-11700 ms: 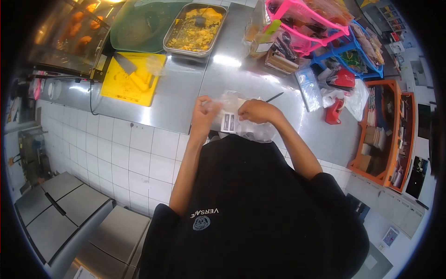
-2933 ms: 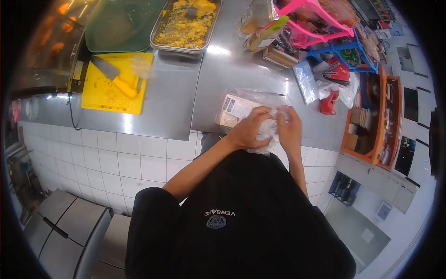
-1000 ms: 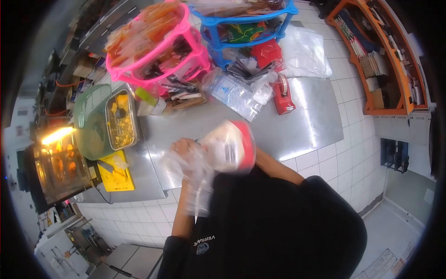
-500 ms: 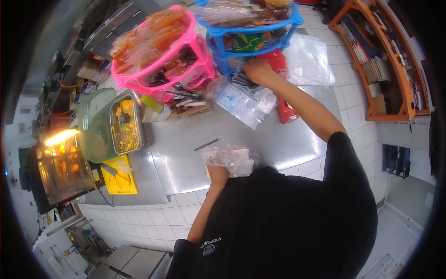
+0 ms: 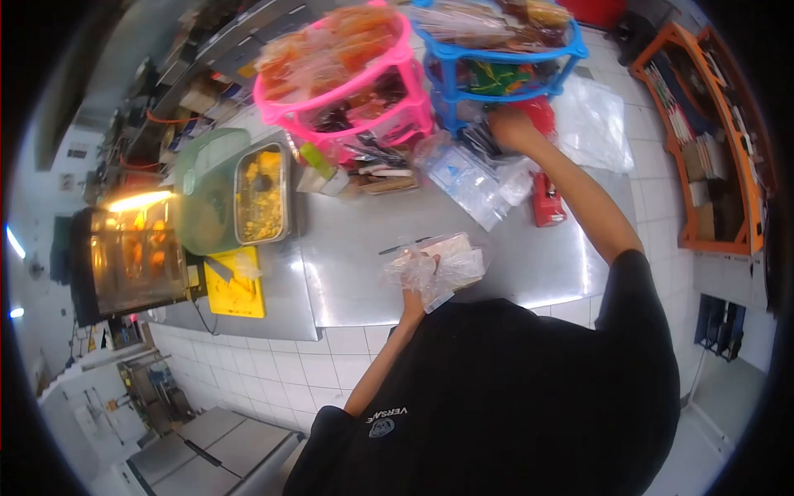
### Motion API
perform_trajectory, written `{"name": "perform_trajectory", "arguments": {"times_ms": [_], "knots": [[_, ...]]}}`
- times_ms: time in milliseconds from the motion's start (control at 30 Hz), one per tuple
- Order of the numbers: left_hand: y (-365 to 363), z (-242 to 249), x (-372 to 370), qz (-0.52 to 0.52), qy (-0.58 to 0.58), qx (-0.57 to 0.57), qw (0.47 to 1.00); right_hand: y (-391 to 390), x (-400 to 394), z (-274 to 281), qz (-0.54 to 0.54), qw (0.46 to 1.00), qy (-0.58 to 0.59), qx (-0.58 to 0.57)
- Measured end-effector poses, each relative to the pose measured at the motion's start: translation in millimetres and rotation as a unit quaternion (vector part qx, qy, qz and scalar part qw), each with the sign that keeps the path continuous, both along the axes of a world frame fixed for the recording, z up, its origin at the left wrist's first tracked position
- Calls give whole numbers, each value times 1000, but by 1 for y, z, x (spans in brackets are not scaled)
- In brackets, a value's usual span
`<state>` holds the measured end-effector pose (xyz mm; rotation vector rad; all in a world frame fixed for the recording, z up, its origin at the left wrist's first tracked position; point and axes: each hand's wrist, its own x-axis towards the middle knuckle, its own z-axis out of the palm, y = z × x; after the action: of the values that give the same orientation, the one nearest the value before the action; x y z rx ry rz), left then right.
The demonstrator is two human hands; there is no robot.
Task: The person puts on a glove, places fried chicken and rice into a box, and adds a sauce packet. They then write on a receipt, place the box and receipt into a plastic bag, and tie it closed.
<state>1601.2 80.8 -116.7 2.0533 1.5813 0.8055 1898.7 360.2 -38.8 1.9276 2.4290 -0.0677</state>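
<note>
My left hand [image 5: 420, 291] grips a clear plastic bag [image 5: 430, 279] together with a pale, flat packet [image 5: 455, 252], close in front of my body. A thin dark stick [image 5: 404, 247] lies on the steel table just behind the packet. My right arm stretches far across the table, and my right hand [image 5: 513, 130] is at a bunch of black packets [image 5: 480, 137] below the blue basket. Its fingers are turned away and blurred, so their grip does not show. Beside these packets lies a clear bag with blue print [image 5: 467, 178].
A pink basket [image 5: 347, 124] and a blue basket [image 5: 504, 56] stand at the back, full of bagged goods. Left are a metal tray of yellow food [image 5: 263, 198], a yellow board [image 5: 234, 289] and a lit display case [image 5: 136, 256]. A red box [image 5: 547, 202] is on the right.
The whole view has shifted, with things sitting further right. My left hand has tilted and raised the bag and pale packet. My right hand stays at the black packets.
</note>
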Motion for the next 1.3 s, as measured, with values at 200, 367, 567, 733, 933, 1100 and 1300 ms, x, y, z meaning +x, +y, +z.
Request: {"name": "perform_trajectory", "arguments": {"times_ms": [200,367,567,733,933,1100,1300], "knots": [[-1,-4,-2,4,-52,48,997,-38,5,45,39,994,-17,100],[-4,3,-6,4,-38,23,999,-177,-18,125,68,986,98,-116],[-6,-4,-3,37,139,0,990,-285,-126,-42,100,880,409,-219],[3,84,23,143,176,98,969,-287,-152,-73,31,782,622,-34],[-15,37,3,64,-15,-46,997,-285,-147,-66,78,763,634,-98],[-17,32,1,53,-65,-36,996,-282,-146,-48,63,741,659,-115],[-11,51,8,123,-155,-9,980,-285,-156,-91,-15,734,649,-200]]}}
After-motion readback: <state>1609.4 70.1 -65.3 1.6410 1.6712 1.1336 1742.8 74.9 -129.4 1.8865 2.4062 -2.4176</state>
